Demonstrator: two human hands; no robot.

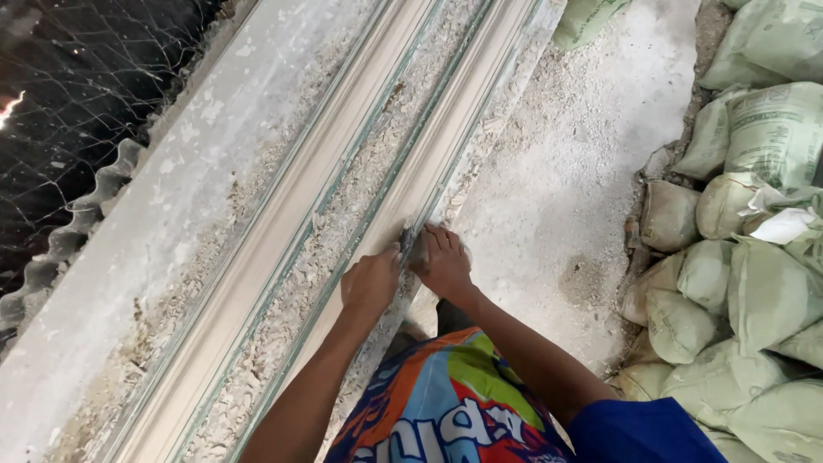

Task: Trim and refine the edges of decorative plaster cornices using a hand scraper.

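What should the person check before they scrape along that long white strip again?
1. Both hands on the tool: ok. The left hand and right hand meet at a small dark scraper.
2. Tool against the moulding strip: ok, it sits at the strip's near edge.
3. Blade condition: cannot tell, fingers hide most of it.
4. Path ahead along the strip: not ok, plaster crumbs fill the channels beside it.
5. Room at the right side: ok, the stacked sacks lie apart from the hands.
6. Gloves: not ok, both hands are bare.
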